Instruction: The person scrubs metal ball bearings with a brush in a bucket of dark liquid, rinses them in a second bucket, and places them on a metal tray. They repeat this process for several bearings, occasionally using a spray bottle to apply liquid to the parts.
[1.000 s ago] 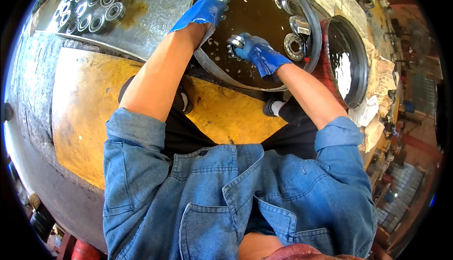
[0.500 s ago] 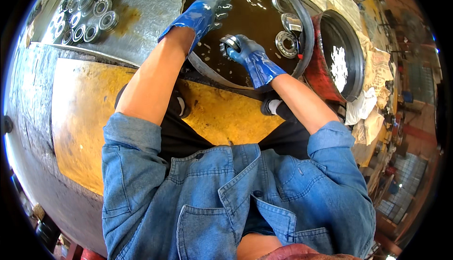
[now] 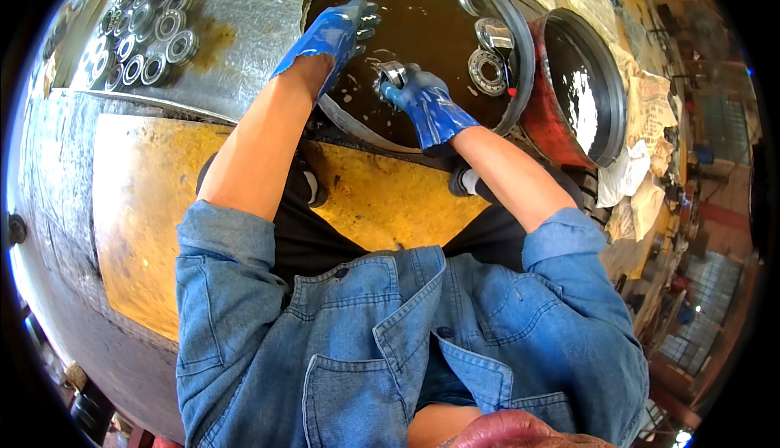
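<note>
A wide round tub (image 3: 526, 66) of brown liquid stands in front of me. My right hand (image 3: 428, 107), in a blue rubber glove, is closed round a metal ball bearing (image 3: 392, 73) low at the liquid's surface, with small splashes beside it. To its upper left, my left hand (image 3: 331, 40) wears a matching glove; its fingers are stretched out and hold nothing, over the tub's left side. Along the far and right inside of the tub lie several more bearings (image 3: 487, 72). What looks like a flat brush (image 3: 501, 38), with a red-tipped handle, rests among them.
At the left, several bearings (image 3: 169, 24) sit clustered on a metal sheet (image 3: 236, 9). A red drum (image 3: 552, 115) with dark liquid stands right of the tub, beside crumpled sacks (image 3: 650, 107). A yellow board (image 3: 382, 196) lies between my feet and to the left.
My right hand has shifted slightly left with the bearing, which now sits lower at the liquid among splashes. The left hand stays nearly in place, fingers still spread. The view has shifted slightly.
</note>
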A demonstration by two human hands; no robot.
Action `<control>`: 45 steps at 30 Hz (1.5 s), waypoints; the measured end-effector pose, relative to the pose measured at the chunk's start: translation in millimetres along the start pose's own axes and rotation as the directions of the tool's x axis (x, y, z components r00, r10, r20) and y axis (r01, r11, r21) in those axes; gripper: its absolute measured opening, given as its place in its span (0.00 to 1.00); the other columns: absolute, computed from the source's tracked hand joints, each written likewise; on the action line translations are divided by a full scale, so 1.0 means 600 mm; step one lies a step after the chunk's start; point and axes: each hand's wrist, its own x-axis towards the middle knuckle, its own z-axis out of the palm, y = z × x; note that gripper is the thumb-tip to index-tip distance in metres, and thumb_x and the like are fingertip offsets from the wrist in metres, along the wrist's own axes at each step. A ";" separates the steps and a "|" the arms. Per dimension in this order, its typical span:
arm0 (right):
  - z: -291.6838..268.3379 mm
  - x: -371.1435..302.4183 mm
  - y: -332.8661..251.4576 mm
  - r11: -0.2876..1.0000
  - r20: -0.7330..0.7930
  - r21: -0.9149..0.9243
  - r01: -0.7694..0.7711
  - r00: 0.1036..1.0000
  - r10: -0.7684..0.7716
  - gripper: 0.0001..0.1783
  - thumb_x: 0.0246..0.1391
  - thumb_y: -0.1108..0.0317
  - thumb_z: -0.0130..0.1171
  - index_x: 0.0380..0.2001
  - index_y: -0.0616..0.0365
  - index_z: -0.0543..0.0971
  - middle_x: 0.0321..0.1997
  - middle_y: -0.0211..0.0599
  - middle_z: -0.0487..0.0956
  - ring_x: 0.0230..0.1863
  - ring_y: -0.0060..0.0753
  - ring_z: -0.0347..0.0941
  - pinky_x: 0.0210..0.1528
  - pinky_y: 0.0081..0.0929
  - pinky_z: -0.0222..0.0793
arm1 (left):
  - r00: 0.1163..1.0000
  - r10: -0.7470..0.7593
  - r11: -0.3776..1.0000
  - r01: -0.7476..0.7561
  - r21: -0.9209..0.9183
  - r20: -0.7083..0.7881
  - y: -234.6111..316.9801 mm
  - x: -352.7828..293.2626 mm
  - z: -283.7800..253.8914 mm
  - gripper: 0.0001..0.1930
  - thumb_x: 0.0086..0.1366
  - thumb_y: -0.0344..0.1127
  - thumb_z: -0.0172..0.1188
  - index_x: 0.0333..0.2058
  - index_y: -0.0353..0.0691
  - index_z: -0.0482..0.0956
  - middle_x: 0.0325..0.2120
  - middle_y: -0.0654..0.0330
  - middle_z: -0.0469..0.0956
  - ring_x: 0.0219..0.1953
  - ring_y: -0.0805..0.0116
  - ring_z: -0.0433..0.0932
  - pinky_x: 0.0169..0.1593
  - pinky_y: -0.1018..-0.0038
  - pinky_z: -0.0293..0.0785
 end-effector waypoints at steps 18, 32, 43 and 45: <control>-0.010 0.009 -0.007 0.986 0.023 0.122 -0.113 0.994 0.111 0.35 0.50 0.41 0.59 0.54 0.55 0.77 0.51 0.45 0.82 0.52 0.45 0.80 0.55 0.35 0.75 | 0.999 0.002 1.000 -0.002 0.001 0.035 -0.017 0.009 0.004 0.29 0.73 0.56 0.49 0.64 0.43 0.70 0.61 0.54 0.73 0.63 0.56 0.69 0.64 0.57 0.62; -0.008 0.036 0.021 1.000 -0.018 -0.007 -0.022 1.000 0.022 0.38 0.47 0.36 0.62 0.52 0.53 0.76 0.48 0.48 0.83 0.50 0.52 0.80 0.53 0.42 0.74 | 1.000 0.006 1.000 -0.006 0.018 0.009 -0.022 0.023 -0.010 0.28 0.72 0.52 0.50 0.64 0.42 0.70 0.61 0.52 0.73 0.62 0.56 0.70 0.63 0.59 0.64; -0.029 0.002 0.035 0.992 -0.083 0.121 0.027 0.996 -0.017 0.34 0.49 0.42 0.64 0.54 0.53 0.78 0.48 0.50 0.83 0.51 0.52 0.79 0.55 0.41 0.74 | 1.000 -0.012 0.999 0.012 0.038 0.007 -0.029 0.022 -0.003 0.28 0.72 0.52 0.50 0.64 0.43 0.70 0.62 0.52 0.72 0.63 0.54 0.70 0.64 0.56 0.63; -0.029 0.009 0.039 0.992 -0.104 0.120 0.026 0.994 -0.013 0.32 0.50 0.43 0.64 0.53 0.52 0.78 0.49 0.49 0.83 0.51 0.52 0.79 0.55 0.41 0.74 | 1.000 -0.004 0.999 0.003 0.032 0.012 -0.029 0.021 -0.001 0.28 0.72 0.52 0.50 0.64 0.44 0.70 0.61 0.53 0.73 0.62 0.55 0.70 0.63 0.56 0.63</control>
